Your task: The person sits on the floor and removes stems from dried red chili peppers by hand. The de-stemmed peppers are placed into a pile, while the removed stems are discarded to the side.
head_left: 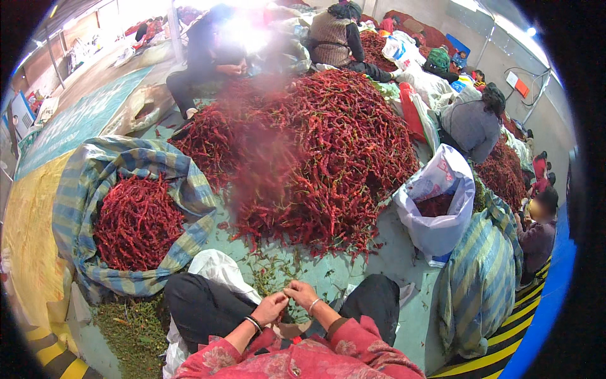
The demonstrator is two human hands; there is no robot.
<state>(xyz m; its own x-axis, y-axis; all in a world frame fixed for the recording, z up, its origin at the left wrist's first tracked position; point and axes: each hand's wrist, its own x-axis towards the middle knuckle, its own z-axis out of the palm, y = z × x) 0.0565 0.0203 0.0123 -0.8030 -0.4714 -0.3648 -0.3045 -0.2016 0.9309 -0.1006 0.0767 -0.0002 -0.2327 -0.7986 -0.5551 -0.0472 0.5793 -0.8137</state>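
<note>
Close together between my knees, my left hand (271,308) and my right hand (302,295) meet at the fingertips, both with fingers closed. Whatever they pinch is too small to make out. Just beyond them, green stems (270,271) and bits of chili lie scattered on the floor. A large heap of dried red chilies (341,158) rises in front of me; a blur smears part of it. To my left stands a blue-and-beige checked sack (69,208), its rim rolled down around red chilies (137,224).
A white sack (435,230) with some chilies inside stands open at right, beside a full checked sack (476,284). Green stems (129,338) pile up at lower left. Several people sit around the heaps, one in a grey top (470,123). Yellow-black striping (505,341) edges the floor.
</note>
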